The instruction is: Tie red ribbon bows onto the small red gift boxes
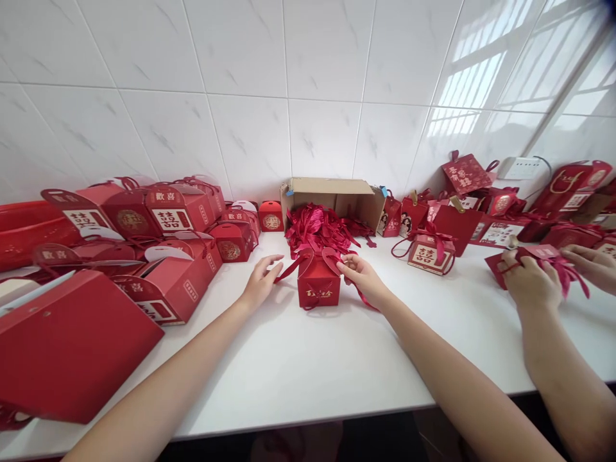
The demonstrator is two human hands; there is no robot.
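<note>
In front of me a small red gift box (318, 282) with gold lettering stands upright on the white table, its rounded top flaps drawn together. A dark red ribbon (294, 266) runs from the top of this box out to both sides. My left hand (262, 279), left of the box, is closed on one end of the ribbon. Close to the box's upper right edge, my right hand (362, 277) pinches the ribbon's other side, and a loose length hangs below it onto the table. A thin cord lies at the foot of the box.
Behind the box, an open cardboard carton (332, 186) lies with a heap of red ribbons (315, 224) spilling out. Red gift boxes (176, 276) crowd the left. On the right a finished-looking box (432, 253) stands near a co-worker's hands (529, 279), which handle another red box and ribbon.
</note>
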